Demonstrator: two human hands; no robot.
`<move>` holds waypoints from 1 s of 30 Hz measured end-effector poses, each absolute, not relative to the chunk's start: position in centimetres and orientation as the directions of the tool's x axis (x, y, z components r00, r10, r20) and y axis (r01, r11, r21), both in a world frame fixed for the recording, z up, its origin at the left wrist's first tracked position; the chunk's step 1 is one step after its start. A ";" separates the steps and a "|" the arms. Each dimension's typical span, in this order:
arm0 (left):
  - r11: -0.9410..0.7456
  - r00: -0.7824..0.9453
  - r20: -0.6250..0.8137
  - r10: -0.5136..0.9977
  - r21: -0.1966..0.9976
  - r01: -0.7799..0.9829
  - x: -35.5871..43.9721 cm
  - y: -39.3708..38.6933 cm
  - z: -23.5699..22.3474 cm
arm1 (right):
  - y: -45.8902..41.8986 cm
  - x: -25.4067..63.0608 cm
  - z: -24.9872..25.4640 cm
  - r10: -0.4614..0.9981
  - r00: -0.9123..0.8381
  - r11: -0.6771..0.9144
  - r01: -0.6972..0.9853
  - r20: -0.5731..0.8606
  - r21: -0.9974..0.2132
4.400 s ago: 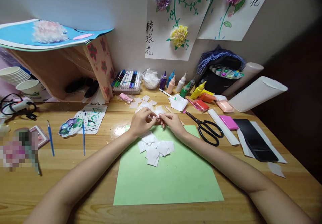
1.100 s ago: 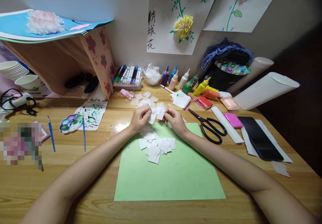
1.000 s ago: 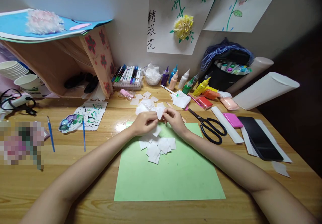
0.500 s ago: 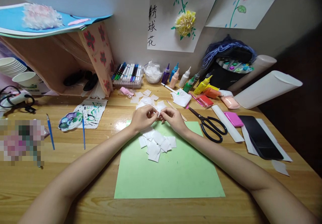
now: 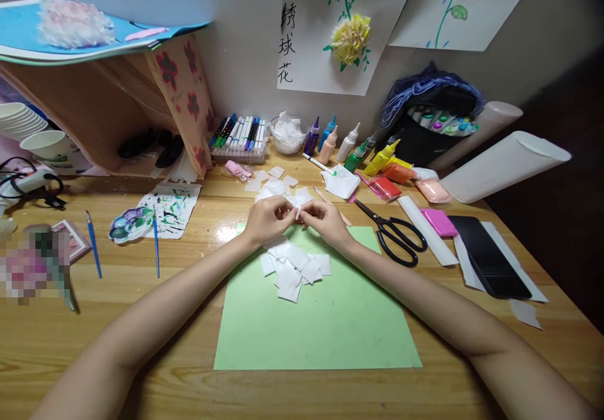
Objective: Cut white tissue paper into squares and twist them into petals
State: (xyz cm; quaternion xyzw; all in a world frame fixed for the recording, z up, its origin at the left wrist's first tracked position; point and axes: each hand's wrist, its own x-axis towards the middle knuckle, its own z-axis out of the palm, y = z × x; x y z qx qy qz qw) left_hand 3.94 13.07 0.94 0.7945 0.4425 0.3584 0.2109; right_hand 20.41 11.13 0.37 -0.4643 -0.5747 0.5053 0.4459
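Paper (image 5: 297, 214) in hands (image 5: 268, 220), 绣球花 on poster (image 5: 311, 61)

Two bare arms reach in from the near corners and slant inward toward the far side, so that the hands meet close to the middle. The left forearm (image 5: 189, 300) runs up from the near left; the right forearm (image 5: 415, 291) comes from the near right, bent at the right elbow (image 5: 481, 354). The left hand (image 5: 268, 222) is turned back-up, its fingers curled and its thumb pointing right. The right hand (image 5: 326, 224) faces it, index finger and thumb drawn together in a pinch, the other fingers folded underneath. The fingertips of both hands come together, and both wrists are raised only slightly.
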 end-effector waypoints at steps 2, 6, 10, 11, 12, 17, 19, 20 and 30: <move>-0.521 0.355 0.382 0.853 0.652 0.551 3.9 13.1 0.9 | 11.2 20.5 0.2 0.984 -0.174 0.064 0.090 0.047 -0.994; -0.523 0.361 0.380 0.852 0.653 0.548 3.9 13.0 1.0 | 11.2 20.5 0.1 0.982 -0.180 0.078 0.105 0.058 -0.991; -0.541 0.394 0.375 0.839 0.655 0.528 3.9 12.9 1.3 | 11.1 20.5 0.4 0.986 -0.153 0.080 0.110 0.063 -0.991; -0.544 0.406 0.369 0.836 0.657 0.522 3.9 12.9 1.4 | 11.1 20.5 0.5 0.986 -0.151 0.080 0.109 0.063 -0.991; -0.546 0.414 0.365 0.834 0.658 0.519 3.9 12.8 1.4 | 11.1 20.5 0.5 0.986 -0.153 0.081 0.106 0.064 -0.991; -0.553 0.415 0.372 0.831 0.638 0.536 4.0 12.8 1.2 | 11.1 20.5 0.5 0.983 -0.161 0.105 0.100 0.088 -0.989; -0.544 0.388 0.383 0.838 0.637 0.546 4.0 13.0 1.0 | 11.1 20.5 0.3 0.984 -0.151 0.114 0.114 0.096 -0.987; -0.531 0.365 0.387 0.847 0.645 0.550 4.0 13.1 1.0 | 11.2 20.6 0.3 0.985 -0.146 0.115 0.118 0.097 -0.986; -0.293 0.016 0.362 0.932 0.727 0.621 3.7 13.5 1.1 | 11.3 20.6 0.0 0.995 -0.047 0.095 0.188 0.087 -0.978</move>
